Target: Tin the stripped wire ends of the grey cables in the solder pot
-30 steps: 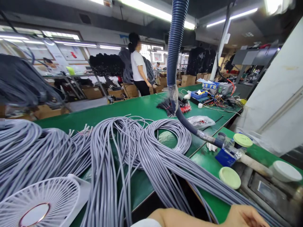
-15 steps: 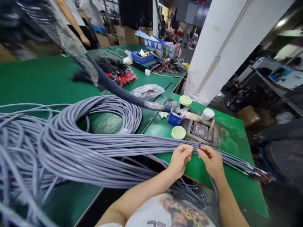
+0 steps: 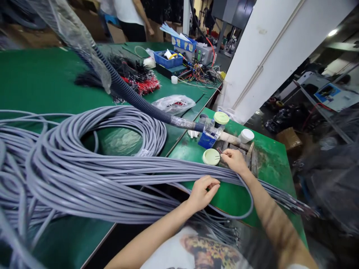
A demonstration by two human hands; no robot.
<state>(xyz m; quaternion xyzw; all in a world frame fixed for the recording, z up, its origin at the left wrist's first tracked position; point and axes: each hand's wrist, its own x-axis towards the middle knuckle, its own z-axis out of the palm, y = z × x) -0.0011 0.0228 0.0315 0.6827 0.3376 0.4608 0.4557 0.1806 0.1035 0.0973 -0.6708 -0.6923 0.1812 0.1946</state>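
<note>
Item: green workbench (image 3: 269,175), one. Across it, a long bundle of grey sheathed cables (image 3: 112,175): weighty in mass, each strand soft and springy, best taken along the straight run. My right hand (image 3: 235,161) rests on its far edge, fingers bunched, grip unclear. My left hand (image 3: 202,193) sits just beside, fingers curled together, holding nothing visible. No legible labels.
</note>
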